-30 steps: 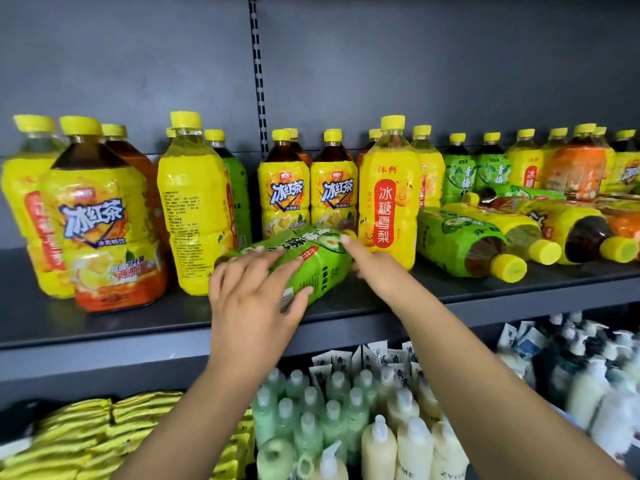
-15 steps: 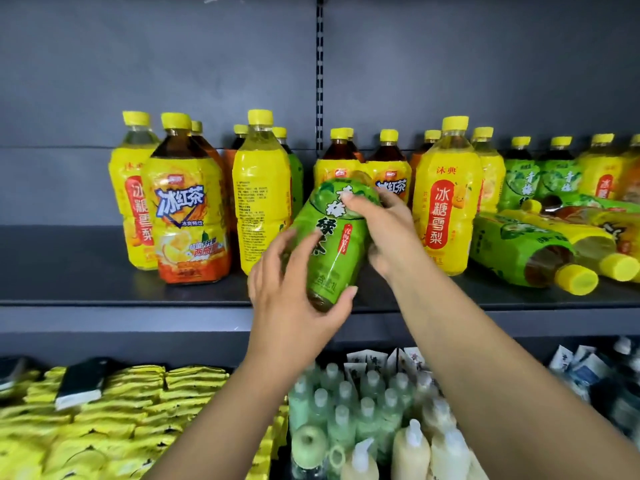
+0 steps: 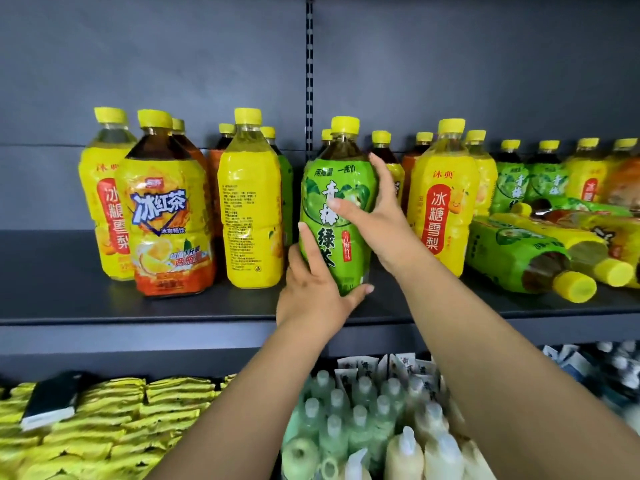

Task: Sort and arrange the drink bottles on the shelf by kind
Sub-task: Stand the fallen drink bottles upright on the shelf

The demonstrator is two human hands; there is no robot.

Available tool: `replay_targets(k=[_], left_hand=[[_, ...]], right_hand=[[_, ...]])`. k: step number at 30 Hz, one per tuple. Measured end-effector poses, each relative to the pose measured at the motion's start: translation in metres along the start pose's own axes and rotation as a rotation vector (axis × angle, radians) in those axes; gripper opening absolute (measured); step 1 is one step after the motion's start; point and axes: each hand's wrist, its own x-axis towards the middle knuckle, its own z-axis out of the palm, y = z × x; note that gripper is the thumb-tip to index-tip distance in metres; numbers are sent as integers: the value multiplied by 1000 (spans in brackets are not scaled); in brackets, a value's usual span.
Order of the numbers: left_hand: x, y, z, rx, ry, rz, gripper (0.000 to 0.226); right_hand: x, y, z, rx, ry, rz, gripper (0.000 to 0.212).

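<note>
1. Head view, centre of frame: the green bottle [image 3: 325, 188] is upright. The left hand [image 3: 311, 296] has its fingers [image 3: 311, 247] clamped round the lower body, and the right hand [image 3: 377, 223] wraps the upper label.
2. Risk: it is near the front edge of the shelf [image 3: 69, 306]. Let go off balance, it could tip forward or knock the yellow bottle [image 3: 251, 216] just to its left.
3. Risk: the lying bottles [image 3: 512, 258] at right could roll off if an arm nudges them.
4. Hidden: the left hand covers the base, so it cannot be told whether the bottle rests on the shelf. The back row is mostly blocked, and the right edge cuts bottles off.

Green-labelled tea bottle [image 3: 337, 209], yellow cap, upright on shelf [image 3: 138, 306]
</note>
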Motion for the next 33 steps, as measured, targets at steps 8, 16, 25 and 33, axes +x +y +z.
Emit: replay_targets(k=[8, 16, 25, 33], left_hand=[[18, 7, 7, 193, -187, -49, 87], [8, -2, 5, 68, 37, 122, 77], [-21, 15, 11, -318, 261, 551, 41], [-24, 87, 56, -232, 237, 660, 42]], right_hand=[[12, 13, -15, 15, 6, 127, 64], [-25, -9, -21, -382, 267, 139, 49], [-114, -22, -115, -856, 586, -4, 17], [-137, -4, -203, -984, 487, -76, 38]])
